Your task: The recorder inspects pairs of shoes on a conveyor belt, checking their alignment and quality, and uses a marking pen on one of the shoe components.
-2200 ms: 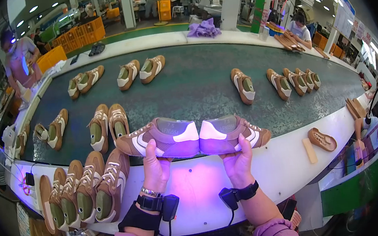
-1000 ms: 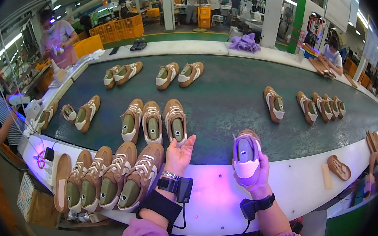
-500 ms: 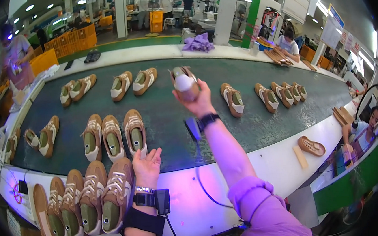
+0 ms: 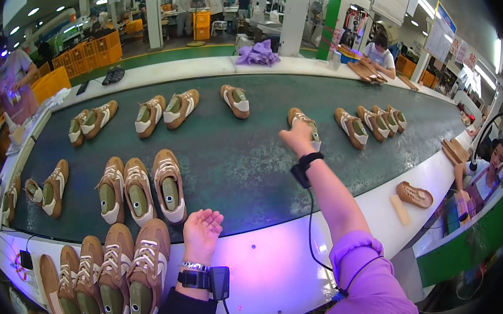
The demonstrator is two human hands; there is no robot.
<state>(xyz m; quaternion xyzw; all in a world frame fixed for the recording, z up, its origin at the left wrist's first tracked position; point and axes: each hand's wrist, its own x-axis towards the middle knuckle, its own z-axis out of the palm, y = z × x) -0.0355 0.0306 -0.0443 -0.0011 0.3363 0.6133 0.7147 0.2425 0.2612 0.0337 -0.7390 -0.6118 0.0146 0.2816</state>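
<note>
My right hand (image 4: 299,139) reaches far over the green belt and has its fingers on a tan sneaker (image 4: 314,138) with a white heel; the hand covers part of it. My left hand (image 4: 203,229) is palm up with fingers spread, holding nothing, at the belt's front edge. Just left of it, a row of tan sneakers (image 4: 147,268) with white laces and green inserts stands on the white ledge. Beyond them, a tan sneaker (image 4: 169,191) and two more are on the belt. Another single sneaker (image 4: 235,102) sits at the belt's far middle.
More sneakers (image 4: 374,123) stand at right on the dark green belt (image 4: 246,169), others at far left. A tan shoe upper (image 4: 414,194) lies on the right ledge. Purple cloth (image 4: 258,53) is heaped on the far ledge. A co-worker (image 4: 379,56) sits beyond the belt.
My right hand has let go of the sneaker it held, now standing on the belt's far middle. It has moved right onto another sneaker. My left hand remains open.
</note>
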